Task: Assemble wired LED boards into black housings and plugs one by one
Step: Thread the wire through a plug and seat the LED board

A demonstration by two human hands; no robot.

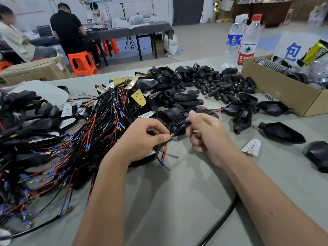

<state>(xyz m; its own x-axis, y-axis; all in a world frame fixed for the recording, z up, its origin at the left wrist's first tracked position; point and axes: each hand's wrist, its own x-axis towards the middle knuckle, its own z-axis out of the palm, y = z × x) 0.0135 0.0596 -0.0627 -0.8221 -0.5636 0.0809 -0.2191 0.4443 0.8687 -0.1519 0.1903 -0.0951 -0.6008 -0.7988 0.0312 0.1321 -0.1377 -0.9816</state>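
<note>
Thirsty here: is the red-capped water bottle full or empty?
Nearly empty: the red-capped bottle stands upright, cap on, clear throughout.

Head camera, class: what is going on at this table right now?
A person is assembling LED lights. The left hand pinches wire ends with blue sleeves, while the right hand holds the black cable leading to them. A wire bundle lies at left, black plugs and housings beyond, and one LED board at right.

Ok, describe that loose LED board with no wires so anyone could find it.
Start at the cardboard box on the right, then come toward the right hand. Beside that wrist lies a small white LED board, alone on bare table, outside the wired pile.
</note>
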